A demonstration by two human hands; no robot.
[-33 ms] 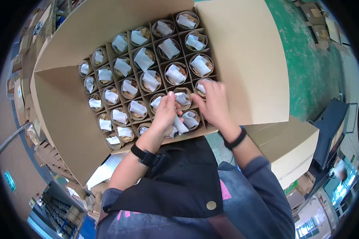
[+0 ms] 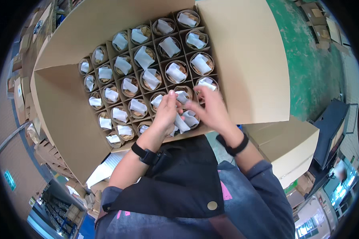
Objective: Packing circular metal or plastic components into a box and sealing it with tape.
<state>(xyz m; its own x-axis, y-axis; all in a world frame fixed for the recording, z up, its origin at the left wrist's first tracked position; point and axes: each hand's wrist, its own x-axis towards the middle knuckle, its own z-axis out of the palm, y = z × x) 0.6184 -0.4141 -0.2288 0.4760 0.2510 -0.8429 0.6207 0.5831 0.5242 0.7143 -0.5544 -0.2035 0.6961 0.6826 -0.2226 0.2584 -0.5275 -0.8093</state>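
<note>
Here, two bare hands work over the near right part of a big brown box (image 2: 263, 71), whose cardboard dividers part off rows of round cups with white packets on top. The left hand (image 2: 166, 113) is on the left, its fingers curled together with the thumb pointing up to the far side; a white strip (image 2: 182, 124) sticks out beneath them and seems to be clamped there, though the grip itself is hidden. This strip lies just to the near right of the left fingers, its long axis running toward the near side and slightly right. The right hand (image 2: 214, 109) comes in from the near right, a little blurred, with its thumb and forefinger apart; the thumb points left, toward the left fingers, without clearly touching them. Just beyond the right fingertips sits the far right packet (image 2: 206, 83), its long side slanting from far left to near right; whether the fingertips touch it, I cannot tell. Between the two hands, partly covered, another packet (image 2: 182, 96) rests in its cup. The strip lies nearer the left hand, the far right packet nearer the right.
</note>
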